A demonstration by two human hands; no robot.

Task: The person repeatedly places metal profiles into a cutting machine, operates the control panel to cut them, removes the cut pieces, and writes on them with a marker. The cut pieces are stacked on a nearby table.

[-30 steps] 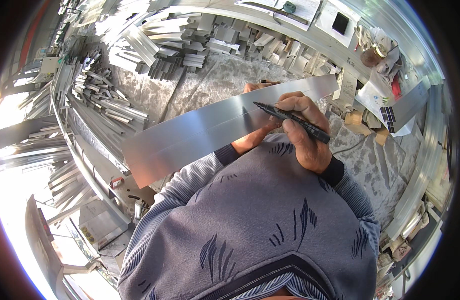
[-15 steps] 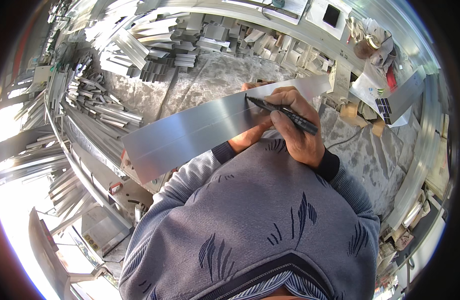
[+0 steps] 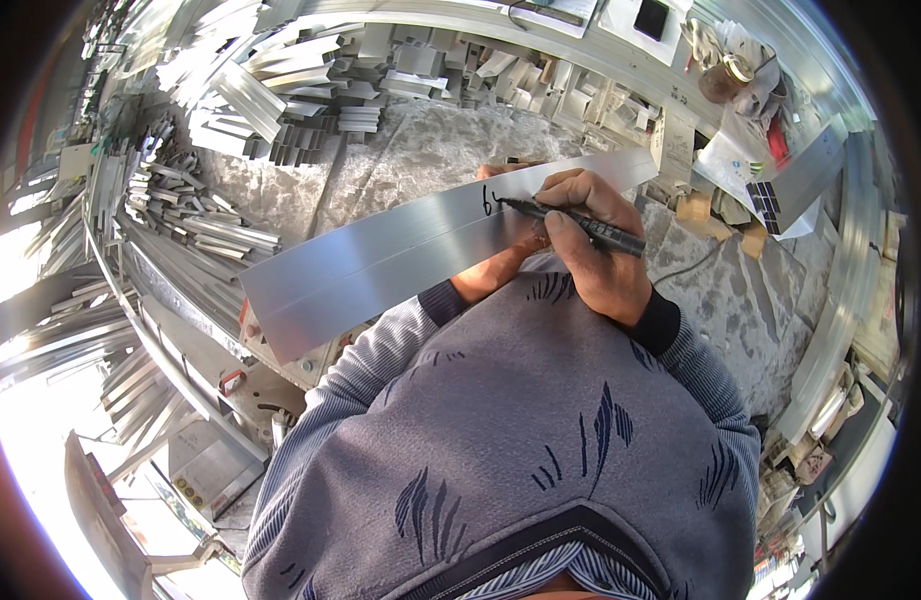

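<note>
A long flat strip of silvery aluminium [image 3: 371, 258] lies slanted across my front, its far end up to the right. From underneath, my left hand [image 3: 496, 272] grips it; some fingertips curl over the upper edge and the rest is hidden by the metal. In my right hand [image 3: 606, 250] is a black marker pen [image 3: 606, 234], pinched between thumb and fingers. Its tip touches the strip a little right of the middle, at the end of fresh black handwriting [image 3: 489, 201].
Stacks of cut aluminium profiles [image 3: 251, 100] fill the back left, with thinner lengths [image 3: 186, 200] along the left. At the back right are a dark phone [image 3: 652, 16], a jar [image 3: 726, 78], gloves [image 3: 711, 45] and a short profile piece [image 3: 811, 185]. Long profiles [image 3: 831, 300] run down the right.
The pen tip has moved slightly right, and the single short stroke has grown into more black writing. My left hand keeps its hold on the strip.
</note>
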